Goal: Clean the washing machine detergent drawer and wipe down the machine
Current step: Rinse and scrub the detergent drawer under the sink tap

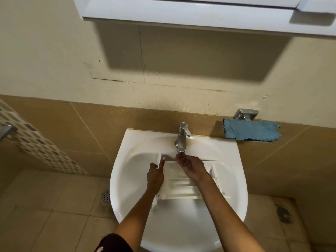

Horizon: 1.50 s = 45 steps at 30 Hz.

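Against the tan tiled wall, a white sink (127, 179) takes up the middle of the room, with a white cabinet (181, 15) hanging above it and throwing a dark shadow on the plaster. Lying in the sink's basin is the detergent drawer (181, 186), white plastic, its divided compartments facing up and its front panel turned toward the left side of the basin. To the right of the sink a blue cloth (252, 130) hangs on the wall just below a chrome holder (245, 113). A chrome tap (181, 139) stands at the back of the sink, its spout pointing down over the drawer's far end. The person's left hand (155, 174) grips the drawer's front panel, thumb on one face and fingers wrapped on the other, the forefinger stretched out along it. The right hand (189, 164) is open and cupped, palm up, holding nothing, its fingertips right beneath the spout. A round floor drain (106, 195) shows on the tiles left of the sink.
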### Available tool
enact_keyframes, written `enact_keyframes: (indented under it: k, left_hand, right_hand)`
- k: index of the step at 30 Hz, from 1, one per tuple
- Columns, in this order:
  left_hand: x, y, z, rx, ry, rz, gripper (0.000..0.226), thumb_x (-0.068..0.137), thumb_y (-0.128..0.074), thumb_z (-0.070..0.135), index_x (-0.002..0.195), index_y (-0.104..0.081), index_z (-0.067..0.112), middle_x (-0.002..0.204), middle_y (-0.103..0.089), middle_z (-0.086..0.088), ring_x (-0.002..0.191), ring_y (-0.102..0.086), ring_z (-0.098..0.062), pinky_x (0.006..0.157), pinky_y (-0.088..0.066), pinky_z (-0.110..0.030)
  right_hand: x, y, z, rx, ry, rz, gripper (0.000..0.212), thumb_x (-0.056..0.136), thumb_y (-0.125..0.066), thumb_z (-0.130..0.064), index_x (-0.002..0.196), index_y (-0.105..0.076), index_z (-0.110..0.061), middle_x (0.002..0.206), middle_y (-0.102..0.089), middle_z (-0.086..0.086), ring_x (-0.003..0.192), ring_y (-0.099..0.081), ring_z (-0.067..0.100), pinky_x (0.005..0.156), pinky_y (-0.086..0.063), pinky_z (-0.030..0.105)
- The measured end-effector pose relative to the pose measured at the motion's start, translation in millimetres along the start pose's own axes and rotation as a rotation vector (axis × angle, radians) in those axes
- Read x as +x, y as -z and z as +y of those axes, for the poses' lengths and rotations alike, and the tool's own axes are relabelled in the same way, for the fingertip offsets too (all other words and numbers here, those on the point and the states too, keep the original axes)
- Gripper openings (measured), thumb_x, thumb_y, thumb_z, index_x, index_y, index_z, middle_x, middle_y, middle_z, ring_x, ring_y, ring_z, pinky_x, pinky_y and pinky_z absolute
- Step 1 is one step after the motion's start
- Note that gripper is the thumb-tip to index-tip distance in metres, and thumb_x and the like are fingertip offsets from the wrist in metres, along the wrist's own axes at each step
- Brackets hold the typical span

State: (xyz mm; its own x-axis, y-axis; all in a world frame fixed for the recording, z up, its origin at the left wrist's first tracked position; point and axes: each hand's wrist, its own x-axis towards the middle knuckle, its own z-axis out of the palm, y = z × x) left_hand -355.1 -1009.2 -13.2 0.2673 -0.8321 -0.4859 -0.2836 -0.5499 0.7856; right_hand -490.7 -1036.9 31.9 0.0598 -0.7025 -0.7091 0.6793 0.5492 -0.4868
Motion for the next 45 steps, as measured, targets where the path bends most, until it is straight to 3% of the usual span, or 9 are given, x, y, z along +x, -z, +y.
enact_keyframes:
  k: [4, 7, 16, 19, 23, 26, 32, 40, 45]
  left_hand:
    - [-2, 0, 3, 0.011, 0.002, 0.009, 0.054, 0.092, -0.039, 0.055, 0.106, -0.045, 0.003, 0.098, -0.057, -0.013, 0.085, -0.051, -0.025, 0.074, -0.039, -0.031]
    - [-2, 1, 2, 0.014, 0.000, 0.005, 0.055, 0.092, -0.038, 0.054, 0.111, -0.045, 0.003, 0.101, -0.057, -0.014, 0.088, -0.052, -0.024, 0.079, -0.042, -0.034]
    - [-3, 1, -1, -0.013, -0.019, 0.010, 0.041, 0.095, -0.034, 0.050, 0.101, -0.042, 0.011, 0.099, -0.058, -0.010, 0.088, -0.054, -0.025, 0.079, -0.044, -0.034]
    - [-9, -3, 2, -0.035, -0.041, 0.035, 0.035, 0.096, -0.035, 0.046, 0.101, -0.041, 0.011, 0.096, -0.056, -0.009, 0.087, -0.053, -0.024, 0.079, -0.041, -0.032]
    - [-10, -7, 0, -0.032, -0.064, 0.060, 0.043, 0.096, -0.036, 0.045, 0.115, -0.042, 0.007, 0.108, -0.060, -0.015, 0.094, -0.056, -0.029, 0.089, -0.045, -0.039]
    - [-11, -9, -2, -0.042, -0.068, 0.064, 0.043, 0.096, -0.036, 0.045, 0.116, -0.042, 0.007, 0.109, -0.060, -0.015, 0.094, -0.056, -0.027, 0.089, -0.045, -0.039]
    - [-13, -9, 0, -0.051, -0.059, 0.081, 0.045, 0.095, -0.036, 0.048, 0.113, -0.043, 0.007, 0.102, -0.058, -0.012, 0.099, -0.056, -0.031, 0.086, -0.042, -0.037]
    - [-11, -10, -4, -0.073, -0.078, 0.083, 0.034, 0.095, -0.038, 0.046, 0.102, -0.041, 0.013, 0.096, -0.058, -0.010, 0.094, -0.058, -0.030, 0.084, -0.046, -0.037]
    - [-11, -10, -3, -0.084, -0.086, 0.081, 0.041, 0.095, -0.039, 0.045, 0.112, -0.043, 0.007, 0.098, -0.057, -0.010, 0.093, -0.057, -0.027, 0.084, -0.046, -0.036]
  right_hand:
    - [11, -13, 4, 0.164, -0.024, 0.033, 0.031, 0.094, -0.024, 0.009, 0.081, -0.052, 0.010, 0.052, -0.064, 0.021, 0.075, -0.055, 0.030, 0.047, -0.056, 0.034]
    - [18, -16, 6, 0.162, -0.042, 0.098, 0.033, 0.094, -0.022, 0.010, 0.077, -0.051, 0.009, 0.058, -0.061, 0.021, 0.069, -0.053, 0.028, 0.037, -0.052, 0.027]
    - [18, -8, 6, -0.116, -0.231, -0.034, 0.027, 0.085, -0.025, 0.003, 0.068, -0.043, -0.009, 0.047, -0.045, 0.005, 0.042, -0.042, 0.013, 0.042, -0.031, 0.019]
    - [-5, -10, 3, -0.589, -0.267, -0.154, 0.032, 0.090, -0.029, 0.003, 0.070, -0.051, -0.007, 0.050, -0.055, 0.006, 0.046, -0.052, 0.015, 0.045, -0.041, 0.019]
    - [-18, -19, -2, -1.508, -0.111, -0.085, 0.023, 0.093, -0.050, -0.001, 0.107, -0.062, 0.012, 0.094, -0.068, 0.024, 0.057, -0.055, 0.018, 0.084, -0.052, 0.033]
    - [-11, -15, -8, -1.756, 0.007, -0.043, 0.028, 0.089, -0.055, -0.001, 0.115, -0.061, 0.007, 0.110, -0.067, 0.023, 0.071, -0.064, 0.025, 0.092, -0.052, 0.034]
    - [-26, 4, 22, -1.772, 0.066, -0.299, 0.028, 0.093, -0.050, -0.014, 0.112, -0.068, -0.003, 0.102, -0.068, 0.011, 0.097, -0.062, 0.024, 0.074, -0.043, 0.023]
    - [-24, 25, 41, -1.938, 0.325, 0.004, 0.026, 0.089, -0.047, -0.008, 0.109, -0.064, -0.004, 0.113, -0.064, 0.015, 0.108, -0.059, 0.031, 0.086, -0.047, 0.029]
    - [-28, 32, 57, -1.785, 0.466, -0.099, 0.023, 0.088, -0.054, -0.004, 0.100, -0.073, -0.011, 0.103, -0.071, 0.006, 0.097, -0.065, 0.019, 0.075, -0.040, 0.013]
